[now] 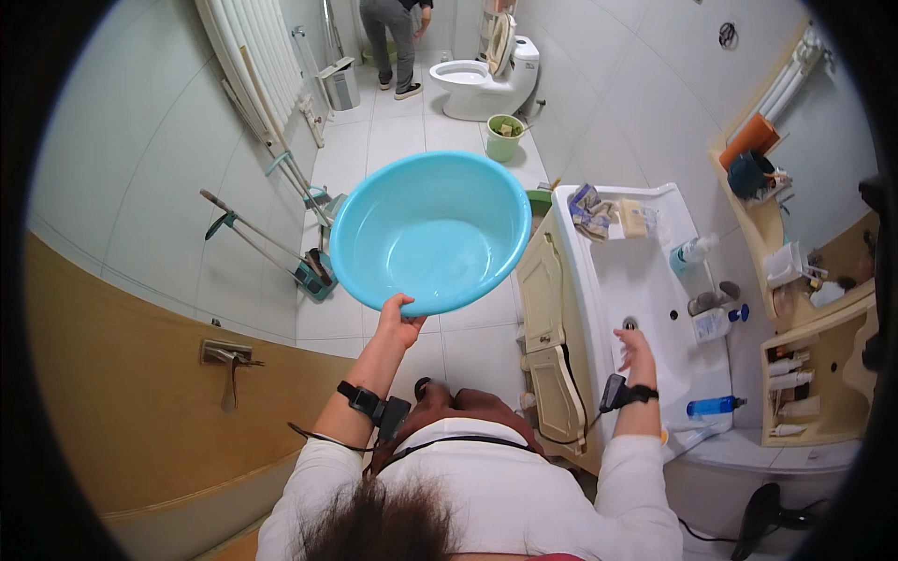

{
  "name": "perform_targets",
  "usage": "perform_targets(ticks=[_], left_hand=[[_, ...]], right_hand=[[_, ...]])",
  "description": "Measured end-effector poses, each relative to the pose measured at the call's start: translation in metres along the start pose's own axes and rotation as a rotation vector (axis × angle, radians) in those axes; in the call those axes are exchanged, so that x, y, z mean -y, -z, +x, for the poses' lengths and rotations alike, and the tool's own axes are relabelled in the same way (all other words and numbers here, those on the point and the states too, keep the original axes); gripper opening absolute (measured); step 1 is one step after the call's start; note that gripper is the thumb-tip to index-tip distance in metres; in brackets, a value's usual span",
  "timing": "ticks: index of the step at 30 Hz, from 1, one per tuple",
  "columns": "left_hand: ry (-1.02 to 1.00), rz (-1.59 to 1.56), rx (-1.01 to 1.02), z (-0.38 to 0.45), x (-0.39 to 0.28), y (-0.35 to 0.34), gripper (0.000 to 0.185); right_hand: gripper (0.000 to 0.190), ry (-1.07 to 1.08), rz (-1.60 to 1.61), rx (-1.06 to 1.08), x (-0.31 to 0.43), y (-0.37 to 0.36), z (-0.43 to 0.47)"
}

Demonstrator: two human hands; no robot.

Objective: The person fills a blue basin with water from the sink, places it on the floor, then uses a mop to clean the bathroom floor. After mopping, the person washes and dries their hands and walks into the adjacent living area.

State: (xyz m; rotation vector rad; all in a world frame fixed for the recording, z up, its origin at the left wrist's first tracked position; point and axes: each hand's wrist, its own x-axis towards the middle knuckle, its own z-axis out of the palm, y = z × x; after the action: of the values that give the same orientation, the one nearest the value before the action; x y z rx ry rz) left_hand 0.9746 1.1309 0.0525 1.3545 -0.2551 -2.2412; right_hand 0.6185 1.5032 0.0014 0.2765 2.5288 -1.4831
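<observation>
My left hand (402, 319) grips the near rim of a large light-blue plastic basin (438, 245), its thumb over the edge and its fingers underneath. The basin is held above the tiled floor, tilted so that its inside faces me. Over the bowl of the white washbasin (621, 280), near the drain (630, 324), my right hand (633, 347) has its fingers spread and holds nothing. A patterned cloth (593, 214) and a bar of soap (633, 217) lie at the washbasin's far end. Bottles, among them a blue one (712, 406), are on its right side.
A person (396, 38) stands at the back, beside a white toilet (484, 80) with its lid up. A green bucket (504, 138) is on the floor near the toilet. Brooms and a dustpan (316, 275) lean at the left wall. A door handle (230, 365) projects at left.
</observation>
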Motion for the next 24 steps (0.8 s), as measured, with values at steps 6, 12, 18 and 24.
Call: perform_targets(ticks=[6,12,18,24], left_hand=[[0.030,-0.132,-0.016,0.002,-0.011,0.016,0.055],[0.080,-0.216,0.069,0.025,-0.008,0.020,0.055],[0.079,-0.199,0.044,0.014,-0.016,0.007,0.047],[0.099,-0.196,0.057,0.016,-0.016,-0.003,0.046]], right_hand=[[0.044,0.230,0.152,0.038,0.112,0.000,-0.060],[0.036,0.937,0.000,-0.346,0.120,-0.010,-0.070],[0.035,0.184,-0.144,0.106,0.075,-0.027,-0.042],[0.030,0.865,-0.046,-0.225,0.113,-0.012,-0.070]])
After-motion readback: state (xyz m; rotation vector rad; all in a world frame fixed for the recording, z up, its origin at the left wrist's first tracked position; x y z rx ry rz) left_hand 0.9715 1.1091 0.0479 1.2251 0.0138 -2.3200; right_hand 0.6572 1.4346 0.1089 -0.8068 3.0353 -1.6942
